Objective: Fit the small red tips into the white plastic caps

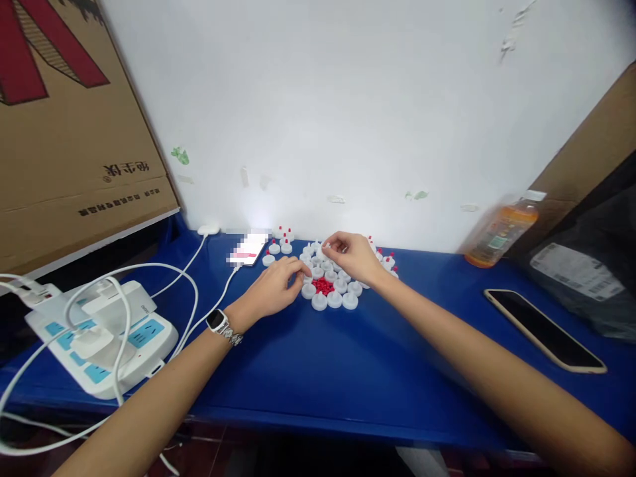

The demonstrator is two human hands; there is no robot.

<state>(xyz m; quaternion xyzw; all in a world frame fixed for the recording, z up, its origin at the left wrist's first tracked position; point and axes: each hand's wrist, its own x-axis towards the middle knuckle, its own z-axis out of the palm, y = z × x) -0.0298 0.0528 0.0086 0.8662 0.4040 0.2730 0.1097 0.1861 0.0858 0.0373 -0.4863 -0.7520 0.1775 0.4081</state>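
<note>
White plastic nozzle caps [319,302] are gathered in a cluster on the blue table, around a small heap of red tips [323,286]. My left hand [278,285], with a watch on its wrist, is at the cluster's left side; its thumb and fingers are curled together, and what they pinch is too small to make out. Over the back of the cluster, my right hand [355,255] pinches a white nozzle cap between thumb and forefinger. White caps with red tips [273,248] stand behind my left hand, and more red-tipped caps [391,258] show beyond my right hand.
A lit phone [251,248] on a cable leans at the back left. A white power strip [144,338] with looping cables lies at left. On the right are a bottle of orange drink [504,228], a dark phone [544,329] and a black bag [591,258]. A white wall stands behind.
</note>
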